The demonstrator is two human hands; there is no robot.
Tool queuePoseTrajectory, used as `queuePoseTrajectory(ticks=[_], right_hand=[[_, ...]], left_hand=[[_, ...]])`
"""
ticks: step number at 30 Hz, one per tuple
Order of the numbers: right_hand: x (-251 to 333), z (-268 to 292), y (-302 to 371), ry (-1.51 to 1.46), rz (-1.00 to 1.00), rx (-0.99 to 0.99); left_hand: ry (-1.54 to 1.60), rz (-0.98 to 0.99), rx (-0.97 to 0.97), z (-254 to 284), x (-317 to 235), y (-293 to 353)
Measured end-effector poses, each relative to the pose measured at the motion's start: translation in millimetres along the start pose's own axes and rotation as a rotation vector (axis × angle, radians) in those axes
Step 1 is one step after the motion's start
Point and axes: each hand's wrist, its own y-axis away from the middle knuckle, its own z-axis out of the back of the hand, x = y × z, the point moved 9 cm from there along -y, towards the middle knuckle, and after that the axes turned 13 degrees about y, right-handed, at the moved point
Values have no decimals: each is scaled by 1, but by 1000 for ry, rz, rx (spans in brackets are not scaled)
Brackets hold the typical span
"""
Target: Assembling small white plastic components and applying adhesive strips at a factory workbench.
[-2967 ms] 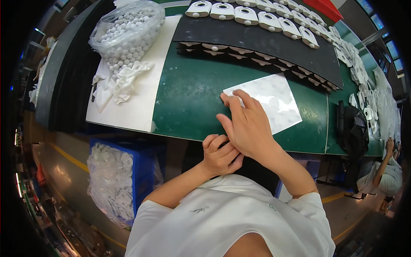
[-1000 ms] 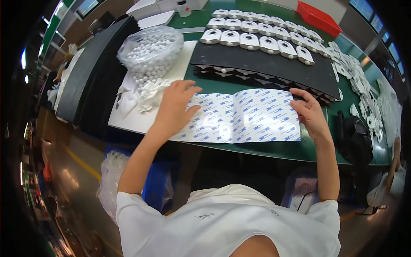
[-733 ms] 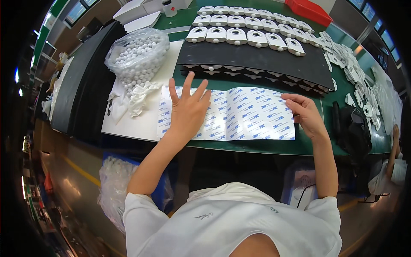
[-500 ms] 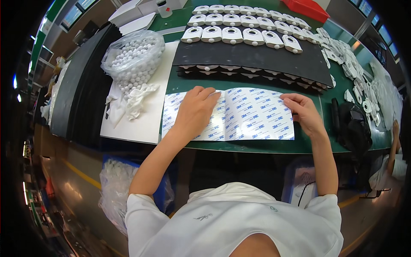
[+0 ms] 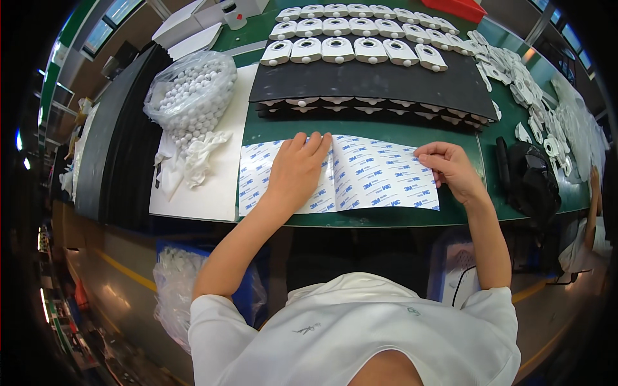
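Note:
A white sheet with repeated blue print [image 5: 380,177], like the release paper of adhesive stickers, lies along the near edge of the green table [image 5: 360,219]. A crease runs down its middle, and the right half rises a little off the table. My left hand [image 5: 297,168] rests on the left half beside the crease, palm down with fingers stretched toward the top edge. At the upper right corner, my right hand [image 5: 450,168] pinches the sheet between thumb and fingers. The pinching fingertips are partly hidden.
Beyond the sheet, stacked black boards [image 5: 360,80] carry rows of white plastic parts [image 5: 338,49]. A bag of white balls [image 5: 196,93] stands at left on a white board [image 5: 225,164]. Loose white parts [image 5: 515,74] and a black bag [image 5: 531,177] lie at right.
The right half of the sheet bends up more at the crease, with my right hand still at its corner. My left hand's fingers have straightened slightly. The whole view has shifted a little.

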Motion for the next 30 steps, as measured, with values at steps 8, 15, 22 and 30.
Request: queuePoseTrajectory(ticks=[8,15,22,30], right_hand=[[-4,-10,14,-3,-6,2],[-13,-8,35,-10,-19,-49],[-7,-10,41,61,34,-62],[-1,0,30,118,17,-149]], left_hand=[[-251,-55,38,-5,-9,1],[-213,-4,50,-6,-8,1],[142,160,110,-17,17,14],[139,174,160,-25,17,18]])
